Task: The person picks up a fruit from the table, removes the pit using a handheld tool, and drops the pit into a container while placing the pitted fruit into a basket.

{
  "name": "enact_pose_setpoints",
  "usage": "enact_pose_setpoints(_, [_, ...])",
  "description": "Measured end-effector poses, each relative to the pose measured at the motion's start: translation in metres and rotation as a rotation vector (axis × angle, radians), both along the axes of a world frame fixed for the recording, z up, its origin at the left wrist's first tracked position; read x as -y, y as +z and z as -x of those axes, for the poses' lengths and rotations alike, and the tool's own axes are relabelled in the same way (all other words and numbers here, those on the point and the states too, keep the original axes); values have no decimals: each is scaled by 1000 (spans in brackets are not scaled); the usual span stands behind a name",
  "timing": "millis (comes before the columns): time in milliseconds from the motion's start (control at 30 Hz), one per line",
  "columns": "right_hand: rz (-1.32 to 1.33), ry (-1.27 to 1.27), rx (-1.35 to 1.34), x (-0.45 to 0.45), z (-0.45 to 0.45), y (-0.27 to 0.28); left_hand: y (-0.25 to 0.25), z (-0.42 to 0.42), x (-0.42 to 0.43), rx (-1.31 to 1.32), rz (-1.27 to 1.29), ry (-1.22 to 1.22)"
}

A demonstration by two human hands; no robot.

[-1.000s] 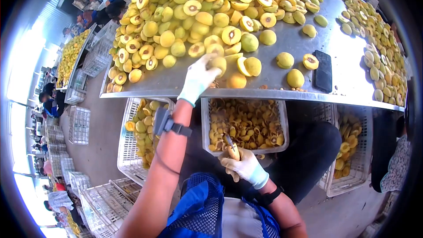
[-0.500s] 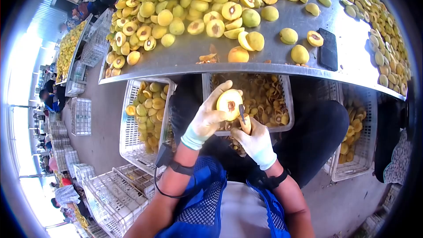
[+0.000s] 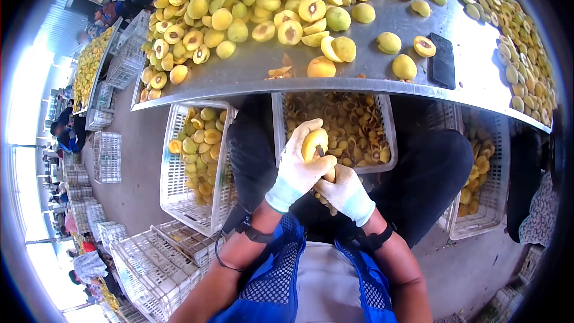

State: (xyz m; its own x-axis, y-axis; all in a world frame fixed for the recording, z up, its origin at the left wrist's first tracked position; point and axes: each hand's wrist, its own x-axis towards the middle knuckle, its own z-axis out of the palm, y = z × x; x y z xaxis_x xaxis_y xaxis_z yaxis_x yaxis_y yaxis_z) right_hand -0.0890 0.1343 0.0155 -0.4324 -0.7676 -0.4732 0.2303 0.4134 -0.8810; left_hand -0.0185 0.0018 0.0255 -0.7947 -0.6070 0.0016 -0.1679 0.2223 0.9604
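Observation:
My left hand, in a white glove, is closed round a yellow peach half, its cut side turned toward the right. In my gloved right hand is a small pitting knife with a light wooden handle. The knife's dark blade meets the fruit's cut side near the stone cavity. Both hands are close together above a white crate of peach scraps, between my knees. Part of the handle is hidden by my fingers.
A metal table ahead carries heaped peach halves and a dark phone. To the left stands a crate of peach halves, with a stacked crate nearer me. Another fruit crate is at right. Other people work far left.
The peach half has turned from facing me to edge-on. My left thumb has moved over toward the knife, and my hands have come closer together.

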Motion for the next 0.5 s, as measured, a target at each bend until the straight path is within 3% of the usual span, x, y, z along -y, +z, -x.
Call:
enact_pose_setpoints(67, [-9, 16, -39, -1, -1, 0, -9, -2, 2, -13, 83, -19])
enact_pose_setpoints(167, [22, 32, -135, -4, -2, 2, -9, -5, 8, 62, -92, -63])
enact_pose_setpoints(267, [61, 24, -140, -5, -6, -5, -1, -5, 9, 89, -101, -81])
enact_pose_setpoints(367, [46, 52, -3, -4, -2, 3, -5, -5, 1, 32, 117, -9])
enact_pose_setpoints(500, [-7, 93, -25, -4, -1, 10, -3, -7, -6, -24, 46, 12])
